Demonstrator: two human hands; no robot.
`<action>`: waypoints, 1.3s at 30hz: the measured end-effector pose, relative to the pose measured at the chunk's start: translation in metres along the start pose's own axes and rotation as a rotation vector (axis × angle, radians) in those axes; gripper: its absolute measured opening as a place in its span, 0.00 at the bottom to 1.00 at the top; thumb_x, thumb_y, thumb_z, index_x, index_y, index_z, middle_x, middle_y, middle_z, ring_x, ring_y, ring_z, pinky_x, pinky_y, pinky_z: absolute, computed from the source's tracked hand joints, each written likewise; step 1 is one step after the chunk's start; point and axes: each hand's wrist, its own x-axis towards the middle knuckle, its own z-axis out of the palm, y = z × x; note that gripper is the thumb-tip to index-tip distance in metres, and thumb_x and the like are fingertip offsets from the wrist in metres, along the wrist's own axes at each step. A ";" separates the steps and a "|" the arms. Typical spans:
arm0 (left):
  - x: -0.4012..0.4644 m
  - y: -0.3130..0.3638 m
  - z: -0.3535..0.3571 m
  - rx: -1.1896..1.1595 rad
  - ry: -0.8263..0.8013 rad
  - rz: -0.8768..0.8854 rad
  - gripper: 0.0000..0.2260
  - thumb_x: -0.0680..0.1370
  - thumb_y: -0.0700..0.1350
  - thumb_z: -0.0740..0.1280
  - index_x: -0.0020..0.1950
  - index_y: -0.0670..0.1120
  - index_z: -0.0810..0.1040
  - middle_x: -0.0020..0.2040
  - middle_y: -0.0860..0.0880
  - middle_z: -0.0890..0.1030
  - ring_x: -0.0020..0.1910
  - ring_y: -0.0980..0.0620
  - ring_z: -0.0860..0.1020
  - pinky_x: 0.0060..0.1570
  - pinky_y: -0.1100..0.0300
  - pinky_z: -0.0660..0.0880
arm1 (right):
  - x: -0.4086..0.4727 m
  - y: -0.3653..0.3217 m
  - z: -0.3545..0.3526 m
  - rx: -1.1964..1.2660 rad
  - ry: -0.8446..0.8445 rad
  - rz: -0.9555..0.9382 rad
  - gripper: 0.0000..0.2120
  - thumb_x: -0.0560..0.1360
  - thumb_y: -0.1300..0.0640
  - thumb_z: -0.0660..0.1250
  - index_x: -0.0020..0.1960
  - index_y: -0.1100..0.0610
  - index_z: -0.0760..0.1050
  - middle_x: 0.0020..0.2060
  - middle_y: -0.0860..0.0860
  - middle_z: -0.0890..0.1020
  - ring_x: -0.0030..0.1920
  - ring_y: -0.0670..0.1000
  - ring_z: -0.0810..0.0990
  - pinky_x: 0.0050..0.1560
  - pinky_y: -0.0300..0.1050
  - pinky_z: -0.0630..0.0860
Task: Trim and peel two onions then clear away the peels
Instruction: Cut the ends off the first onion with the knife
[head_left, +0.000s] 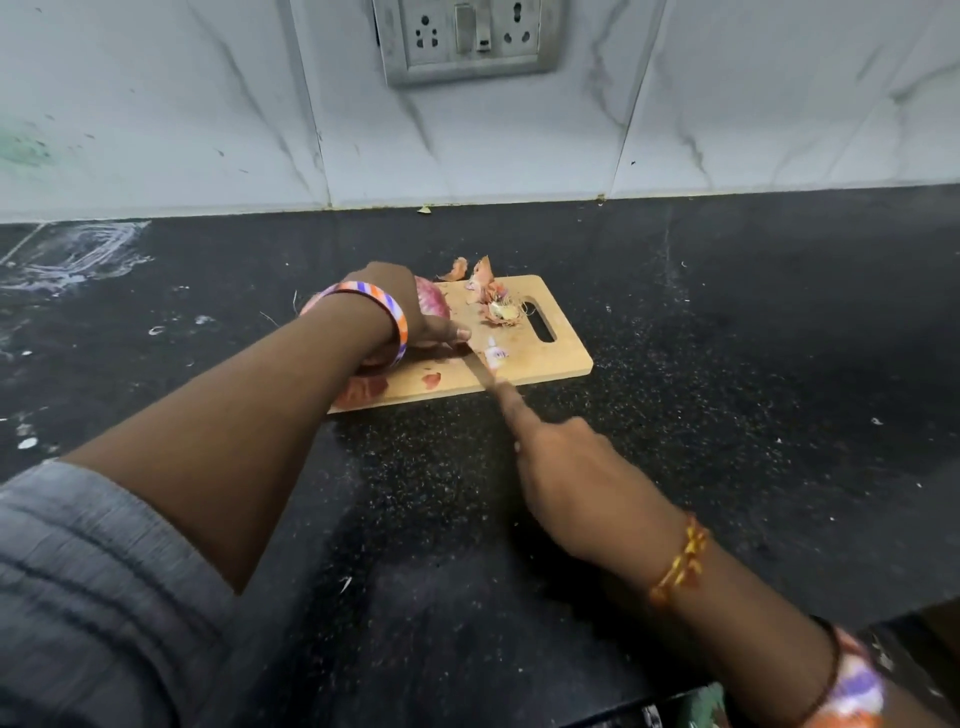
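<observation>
A wooden cutting board (550, 364) lies on the black counter. My left hand (410, 312) rests on a red onion (434, 304) at the board's left part and holds it down. My right hand (566, 467) grips a knife (480, 371), index finger stretched along the blade; the handle is hidden in my fist. The blade tip sits just right of the onion, near my left fingertips. A cut onion end (496, 356) lies beside the blade. Dry peels and a root end (498, 306) sit near the board's handle slot. More peel (361, 387) lies at the board's near left corner.
The black speckled counter (727, 415) stretches all around the board. A white marbled tile wall (519, 145) with a socket panel (467, 39) stands behind. Two peel scraps (460, 267) lie on the counter just behind the board. White smears mark the counter at far left (72, 254).
</observation>
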 end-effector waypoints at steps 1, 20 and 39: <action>0.000 -0.001 -0.001 0.038 -0.001 0.000 0.29 0.69 0.69 0.60 0.56 0.48 0.77 0.41 0.45 0.77 0.43 0.43 0.76 0.42 0.57 0.71 | 0.001 0.006 -0.008 0.045 0.022 0.021 0.31 0.80 0.60 0.52 0.76 0.44 0.40 0.48 0.56 0.74 0.45 0.55 0.75 0.44 0.51 0.73; -0.002 0.025 0.012 -0.164 0.351 -0.037 0.17 0.79 0.49 0.52 0.40 0.40 0.73 0.34 0.43 0.72 0.32 0.44 0.69 0.38 0.57 0.65 | 0.014 -0.016 0.006 0.147 0.020 0.003 0.32 0.80 0.61 0.53 0.77 0.48 0.39 0.57 0.58 0.71 0.57 0.59 0.74 0.56 0.53 0.72; 0.009 0.033 0.003 -0.148 0.298 -0.166 0.17 0.80 0.47 0.51 0.50 0.39 0.76 0.49 0.39 0.78 0.40 0.43 0.70 0.42 0.56 0.66 | -0.004 -0.007 -0.014 0.327 0.181 -0.038 0.27 0.81 0.57 0.51 0.76 0.46 0.44 0.33 0.49 0.73 0.26 0.44 0.69 0.24 0.41 0.70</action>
